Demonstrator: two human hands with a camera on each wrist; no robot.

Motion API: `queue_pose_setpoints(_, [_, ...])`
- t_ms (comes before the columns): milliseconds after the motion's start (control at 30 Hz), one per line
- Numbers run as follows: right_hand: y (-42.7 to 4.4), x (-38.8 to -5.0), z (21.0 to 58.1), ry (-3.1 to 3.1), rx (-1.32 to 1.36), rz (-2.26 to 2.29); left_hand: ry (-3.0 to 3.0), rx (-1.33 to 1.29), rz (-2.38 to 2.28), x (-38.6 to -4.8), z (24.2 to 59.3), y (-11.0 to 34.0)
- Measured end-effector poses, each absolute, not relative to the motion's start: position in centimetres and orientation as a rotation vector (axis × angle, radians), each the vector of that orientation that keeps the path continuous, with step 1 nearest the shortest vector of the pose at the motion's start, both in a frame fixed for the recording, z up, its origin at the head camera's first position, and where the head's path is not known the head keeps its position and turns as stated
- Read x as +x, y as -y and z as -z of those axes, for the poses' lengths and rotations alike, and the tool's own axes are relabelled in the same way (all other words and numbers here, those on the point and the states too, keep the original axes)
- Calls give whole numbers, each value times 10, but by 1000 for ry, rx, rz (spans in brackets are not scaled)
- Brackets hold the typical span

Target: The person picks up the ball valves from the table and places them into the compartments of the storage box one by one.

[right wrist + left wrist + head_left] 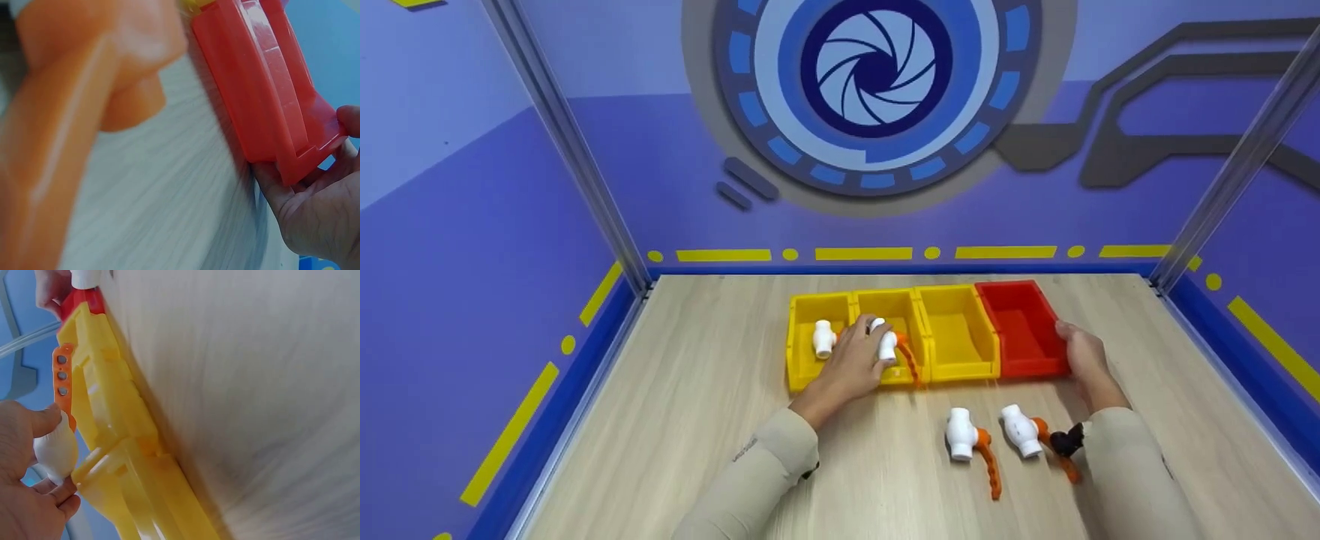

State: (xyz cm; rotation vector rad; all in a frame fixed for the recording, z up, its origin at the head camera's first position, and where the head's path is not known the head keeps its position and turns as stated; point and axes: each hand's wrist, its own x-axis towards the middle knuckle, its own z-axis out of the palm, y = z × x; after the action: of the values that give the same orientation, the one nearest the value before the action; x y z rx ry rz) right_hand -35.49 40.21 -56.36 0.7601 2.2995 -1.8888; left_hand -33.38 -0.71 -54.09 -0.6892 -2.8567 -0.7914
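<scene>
My left hand [855, 361] grips a white ball valve [887, 346] with an orange handle, over the second yellow bin [877, 300] from the left. In the left wrist view the thumb and fingers pinch the valve's white body [56, 453], its orange handle [62, 379] pointing away from the palm. Another white valve [823, 339] lies in the leftmost yellow bin [797, 349]. At the right end of the row, my right hand [1086, 358] holds the outer wall of the red bin [1024, 330]; the right wrist view shows its thumb on the rim and fingers against the side.
Two more white valves with orange handles lie on the wooden table in front of the bins, one [961, 435] left of the other [1021, 431], which is near the right sleeve. A third yellow bin [960, 369] adjoins the red one. Purple panels [870, 225] enclose the table.
</scene>
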Motion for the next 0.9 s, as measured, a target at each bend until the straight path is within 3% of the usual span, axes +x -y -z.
queue_pose_setpoints(900, [-405,-353,563,-2258,695,1909,2988,-622,648,-367,549,-1])
